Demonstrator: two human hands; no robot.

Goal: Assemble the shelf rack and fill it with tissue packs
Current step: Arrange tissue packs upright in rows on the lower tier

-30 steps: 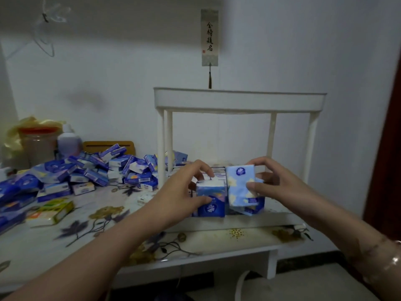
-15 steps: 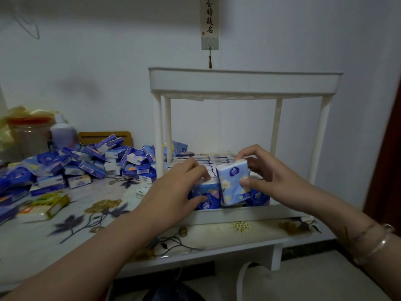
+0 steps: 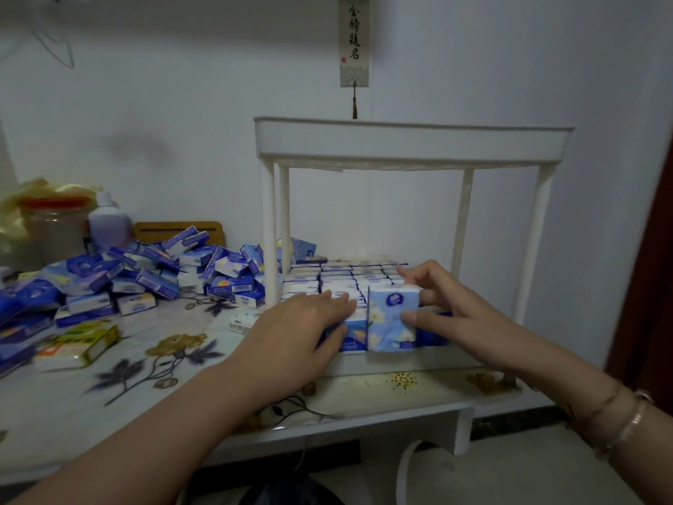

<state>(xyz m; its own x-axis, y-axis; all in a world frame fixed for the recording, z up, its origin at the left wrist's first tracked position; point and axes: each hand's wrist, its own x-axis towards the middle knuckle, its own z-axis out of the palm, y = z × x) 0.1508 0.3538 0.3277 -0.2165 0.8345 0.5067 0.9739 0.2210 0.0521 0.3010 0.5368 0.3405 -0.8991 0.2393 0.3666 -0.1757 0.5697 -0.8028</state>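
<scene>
right hand (image 3: 451,315) pinches an upright tissue pack (image 3: 391,318) at the shelf rack (image 3: 411,144) lower tier's front edge; left hand (image 3: 295,333) lies flat, fingers straight, on packed rows (image 3: 338,282) just left of it.

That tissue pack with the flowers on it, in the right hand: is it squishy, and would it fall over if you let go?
Probably squishy: the tissue pack has a soft printed wrapper, and the right hand pinches it between thumb and fingers. It likely weighs little, since that pinch alone holds it. Standing on its narrow end on the shelf rack, it could tip, though the neighbouring packs the left hand presses should steady it.
</scene>
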